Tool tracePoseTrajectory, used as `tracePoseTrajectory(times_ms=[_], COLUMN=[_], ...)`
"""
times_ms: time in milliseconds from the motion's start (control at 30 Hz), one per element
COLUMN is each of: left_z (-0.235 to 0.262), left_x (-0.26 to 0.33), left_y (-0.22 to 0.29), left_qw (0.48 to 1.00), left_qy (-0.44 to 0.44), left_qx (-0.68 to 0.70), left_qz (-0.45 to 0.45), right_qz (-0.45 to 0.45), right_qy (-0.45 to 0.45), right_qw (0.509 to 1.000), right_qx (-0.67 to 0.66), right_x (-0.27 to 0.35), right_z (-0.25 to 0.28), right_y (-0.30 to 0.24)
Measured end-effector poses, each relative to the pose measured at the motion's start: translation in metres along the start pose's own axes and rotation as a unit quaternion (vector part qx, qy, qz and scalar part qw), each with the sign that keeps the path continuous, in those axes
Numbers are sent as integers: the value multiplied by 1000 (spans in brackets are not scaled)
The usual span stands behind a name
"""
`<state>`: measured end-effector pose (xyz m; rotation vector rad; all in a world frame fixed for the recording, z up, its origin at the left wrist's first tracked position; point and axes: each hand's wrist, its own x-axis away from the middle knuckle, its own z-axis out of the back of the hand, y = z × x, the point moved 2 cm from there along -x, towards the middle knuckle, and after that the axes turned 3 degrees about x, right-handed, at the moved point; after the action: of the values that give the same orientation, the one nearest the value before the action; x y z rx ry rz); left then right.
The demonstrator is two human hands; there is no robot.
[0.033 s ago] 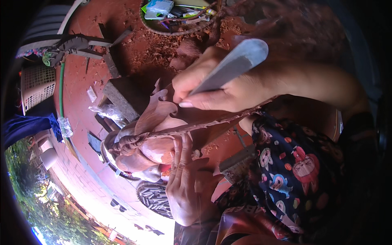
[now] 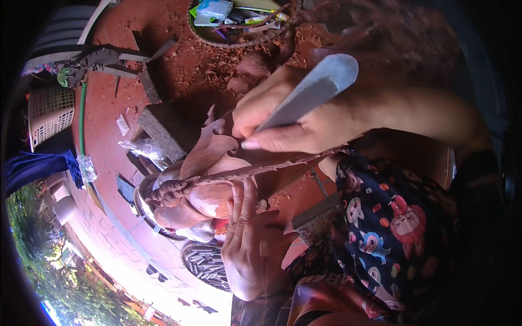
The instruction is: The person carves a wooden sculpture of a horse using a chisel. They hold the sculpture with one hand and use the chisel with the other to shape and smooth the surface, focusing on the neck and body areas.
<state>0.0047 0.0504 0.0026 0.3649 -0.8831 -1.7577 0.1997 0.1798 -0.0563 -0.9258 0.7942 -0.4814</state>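
Carving in hand: both hands on a pale reddish wooden figure.

Nearest, the left hand (image 2: 255, 250) lies flat against the pale reddish carved wooden figure (image 2: 209, 179), fingers (image 2: 239, 204) stretched up along it, grip loose and wide, steadying not clasping. The figure sits low centre, above a dark ribbed sandal (image 2: 206, 263), patterned dark fabric (image 2: 402, 228) beside it to the right. Above, the right hand (image 2: 304, 119) has its grip closed round a flat grey metal blade tool (image 2: 312, 89), tip meeting the wood. Beyond: red wood shavings (image 2: 217, 65), a round woven basket (image 2: 244, 22), a white slatted crate (image 2: 49, 111) far left.
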Motion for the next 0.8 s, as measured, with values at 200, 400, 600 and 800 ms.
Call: tracePoseTrajectory(times_ms=[200,400,600,800], left_z=[0,2,-7,11], left_x=[-2,-4,-3,-7], left_y=[-2,-1,8,-4], left_qw=[1000,1000,993,990], left_qy=[-2,-5,-2,-87], left_qx=[20,-3,-115,-108], left_qz=[-10,-23,11,-32], right_qz=[-68,-107,-179,-199], right_qy=[-1,-2,45,42], right_qw=[997,990,974,970], right_qx=[-24,95,131,136], right_x=[1,4,19,35], right_z=[10,42,69,79], right_y=[1,-26,-41,-43])
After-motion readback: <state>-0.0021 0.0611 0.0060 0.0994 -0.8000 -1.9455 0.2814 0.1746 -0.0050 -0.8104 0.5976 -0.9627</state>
